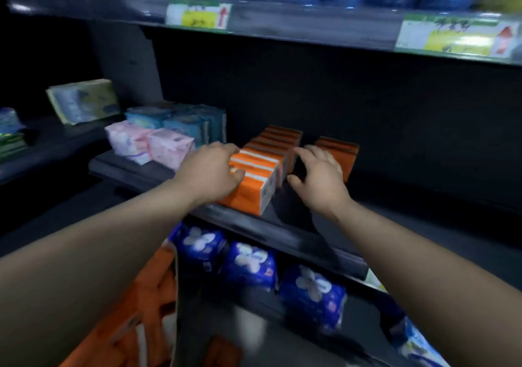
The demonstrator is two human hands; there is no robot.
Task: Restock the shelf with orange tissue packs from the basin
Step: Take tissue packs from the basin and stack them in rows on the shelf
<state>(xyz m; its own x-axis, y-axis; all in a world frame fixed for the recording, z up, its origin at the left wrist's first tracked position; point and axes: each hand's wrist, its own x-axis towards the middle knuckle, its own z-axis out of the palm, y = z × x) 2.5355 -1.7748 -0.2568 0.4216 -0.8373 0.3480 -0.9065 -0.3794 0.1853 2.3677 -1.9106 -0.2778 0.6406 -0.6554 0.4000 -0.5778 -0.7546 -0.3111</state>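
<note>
Row of orange tissue packs (262,166) sits mid-frame on the shelf (282,233). Left hand (209,168) is curled against the row's front left, thumb on top; can't tell if it's gripping. Right hand (319,174) has fingers spread, empty, just right of the row.

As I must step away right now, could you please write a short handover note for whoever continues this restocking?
Left hand: open, pressing the left side of the front-to-back row of orange tissue packs on the shelf.
Right hand: open and empty, in the gap between that row and a second orange stack further right.
Done: one row placed, a second begun.
Left: more orange packs show, blurred, low on the left, likely the supply. Fill the bare shelf space to the right.
</note>
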